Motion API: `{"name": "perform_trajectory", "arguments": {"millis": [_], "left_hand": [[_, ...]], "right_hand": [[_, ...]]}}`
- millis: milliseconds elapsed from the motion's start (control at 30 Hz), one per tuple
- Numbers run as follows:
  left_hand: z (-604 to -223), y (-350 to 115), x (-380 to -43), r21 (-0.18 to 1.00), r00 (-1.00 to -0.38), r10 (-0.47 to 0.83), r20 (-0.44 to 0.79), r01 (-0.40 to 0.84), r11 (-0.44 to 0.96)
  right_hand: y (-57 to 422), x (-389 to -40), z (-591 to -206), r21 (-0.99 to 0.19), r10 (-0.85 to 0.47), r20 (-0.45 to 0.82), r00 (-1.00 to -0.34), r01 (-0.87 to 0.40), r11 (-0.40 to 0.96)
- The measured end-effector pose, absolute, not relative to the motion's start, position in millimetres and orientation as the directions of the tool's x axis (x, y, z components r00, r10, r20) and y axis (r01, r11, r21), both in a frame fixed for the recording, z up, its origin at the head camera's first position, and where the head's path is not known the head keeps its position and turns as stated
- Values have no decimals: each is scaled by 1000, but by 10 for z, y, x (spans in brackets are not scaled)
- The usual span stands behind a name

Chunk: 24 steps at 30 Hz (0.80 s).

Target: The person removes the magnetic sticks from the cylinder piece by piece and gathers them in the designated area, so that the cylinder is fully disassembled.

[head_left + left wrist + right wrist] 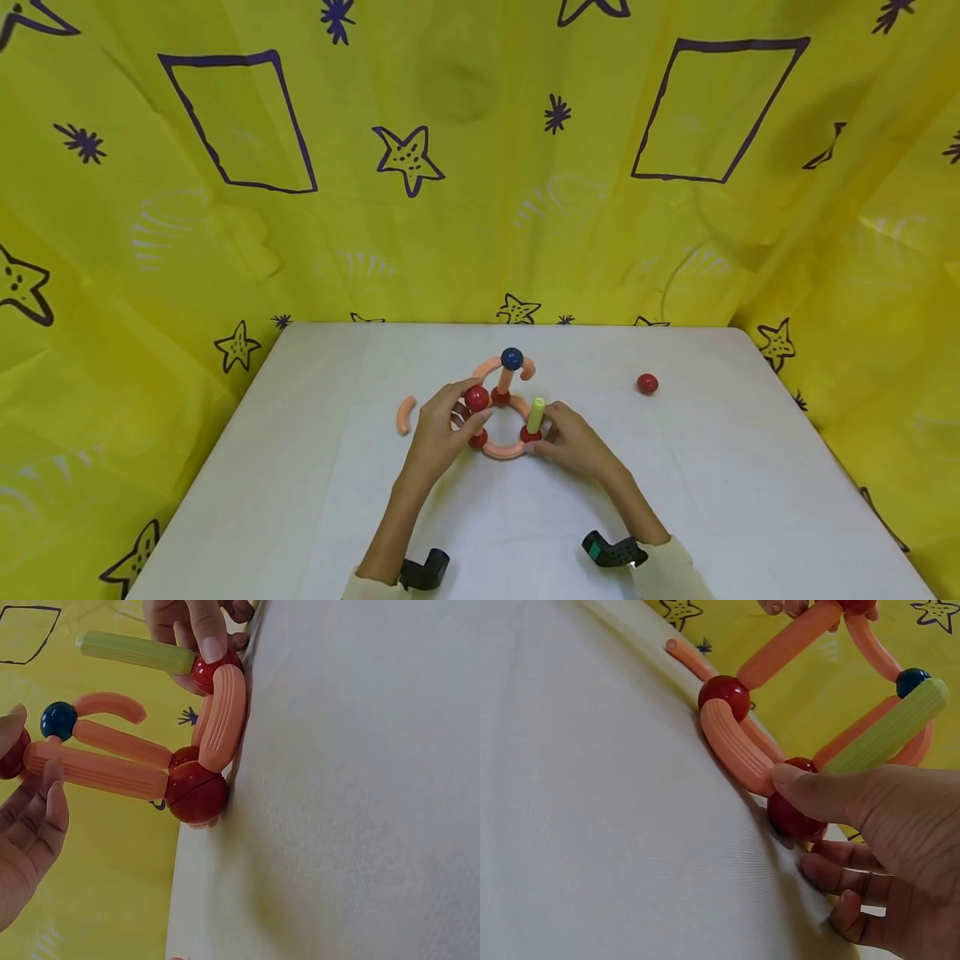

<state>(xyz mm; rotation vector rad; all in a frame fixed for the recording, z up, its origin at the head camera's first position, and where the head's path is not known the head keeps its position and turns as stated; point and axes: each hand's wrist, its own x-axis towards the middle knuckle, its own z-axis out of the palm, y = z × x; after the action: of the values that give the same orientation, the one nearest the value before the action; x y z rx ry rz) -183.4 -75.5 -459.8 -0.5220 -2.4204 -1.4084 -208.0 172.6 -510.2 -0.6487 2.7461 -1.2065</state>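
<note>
A ball-and-rod construction toy stands on the table. Its base is a ring of curved orange rods [504, 452] joined by red balls. My left hand [438, 425] grips the red ball [477, 398] atop an upright straight orange rod [97, 769], thumb on one side and fingers on the other. My right hand [573, 437] pinches the base's right red ball [795, 817], its thumb also touching the end of a curved rod. From that ball a light green rod [536, 417] rises. At the back, another orange upright carries a dark blue ball [512, 359] with curved orange rods attached.
A loose curved orange rod [406, 415] lies left of the toy. One loose red ball [647, 383] sits to the right, farther back on the white table [750, 500]. Yellow patterned cloth [480, 233] hangs behind and at both sides.
</note>
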Motion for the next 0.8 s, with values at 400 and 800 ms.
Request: {"name": "perform_trajectory", "arguments": {"millis": [400, 800], "left_hand": [[-4592, -743, -1813, 807, -907, 157, 392, 420, 414], [-4580, -703, -1797, 842, -921, 167, 352, 389, 373]], "right_hand": [[1704, -2103, -5095, -717, -344, 107, -933, -312, 623], [1732, -2130, -5148, -750, -210, 129, -969, -234, 618]]}}
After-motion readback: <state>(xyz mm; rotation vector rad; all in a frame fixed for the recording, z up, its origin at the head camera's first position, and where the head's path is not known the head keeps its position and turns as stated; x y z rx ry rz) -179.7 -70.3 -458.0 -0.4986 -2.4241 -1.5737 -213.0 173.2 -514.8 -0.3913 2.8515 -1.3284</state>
